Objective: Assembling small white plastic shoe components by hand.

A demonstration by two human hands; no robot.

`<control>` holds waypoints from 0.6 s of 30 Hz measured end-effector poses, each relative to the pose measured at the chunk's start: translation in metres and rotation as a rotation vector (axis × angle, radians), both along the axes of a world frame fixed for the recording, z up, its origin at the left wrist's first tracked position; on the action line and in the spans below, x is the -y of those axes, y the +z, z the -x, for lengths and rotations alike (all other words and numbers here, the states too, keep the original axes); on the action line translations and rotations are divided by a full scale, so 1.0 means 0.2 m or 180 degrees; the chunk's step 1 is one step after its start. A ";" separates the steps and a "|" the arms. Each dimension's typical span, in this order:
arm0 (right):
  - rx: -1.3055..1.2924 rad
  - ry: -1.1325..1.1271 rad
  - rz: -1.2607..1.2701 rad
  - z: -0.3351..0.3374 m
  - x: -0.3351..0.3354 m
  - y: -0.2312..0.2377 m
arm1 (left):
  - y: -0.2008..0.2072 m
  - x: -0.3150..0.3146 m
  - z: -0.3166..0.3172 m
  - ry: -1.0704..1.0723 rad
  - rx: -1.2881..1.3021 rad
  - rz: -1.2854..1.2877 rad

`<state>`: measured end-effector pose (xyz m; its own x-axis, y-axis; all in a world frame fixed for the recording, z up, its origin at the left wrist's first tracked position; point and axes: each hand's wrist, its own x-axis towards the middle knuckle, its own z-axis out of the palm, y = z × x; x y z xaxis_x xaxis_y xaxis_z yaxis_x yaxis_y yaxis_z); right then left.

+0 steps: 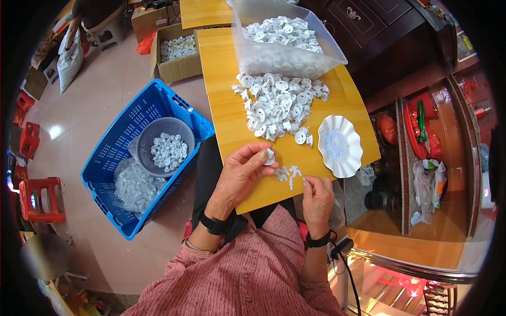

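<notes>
My left hand (pixel 243 171) pinches a small round white plastic part (pixel 269 157) between thumb and fingers, above the near edge of the wooden table (pixel 224 89). To its right, my right hand (pixel 317 197) has thumb and forefinger pressed together; whatever is between them is too small to make out. Several tiny translucent plastic pieces (pixel 287 174) lie on the wood between the hands. Beyond them spreads a pile of white plastic parts (pixel 276 105). On the right side, a white scalloped dish (pixel 352 152) holds more of the tiny pieces.
A clear plastic bin (pixel 290 66) full of white parts stands at the table's far end. Left of me, a blue crate (pixel 113 160) holds a grey basket (pixel 166 126) of parts and a filled plastic bag (pixel 137 184). Behind it is a cardboard box (pixel 182 67).
</notes>
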<state>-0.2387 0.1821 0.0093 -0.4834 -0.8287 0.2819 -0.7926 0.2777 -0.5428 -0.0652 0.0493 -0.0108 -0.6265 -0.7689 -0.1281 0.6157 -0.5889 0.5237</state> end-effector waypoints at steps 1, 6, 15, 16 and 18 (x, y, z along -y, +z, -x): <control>-0.0074 0.0010 0.0015 0.00 0.00 0.00 | 0.00 0.00 0.00 -0.0014 -0.0007 -0.0007; 0.0517 -0.0108 -0.0017 0.00 -0.03 0.02 | -0.01 -0.01 0.00 -0.0051 -0.0038 0.0005; 0.0852 -0.0074 0.0137 -0.02 -0.03 0.05 | 0.04 -0.02 -0.01 -0.0339 -0.0316 0.0074; 0.1272 -0.0107 0.0252 -0.05 -0.01 0.07 | 0.04 -0.03 -0.01 -0.0324 -0.0311 0.0078; 0.1561 -0.0089 0.0296 -0.13 0.02 0.17 | 0.05 -0.04 0.00 -0.0382 -0.0357 0.0128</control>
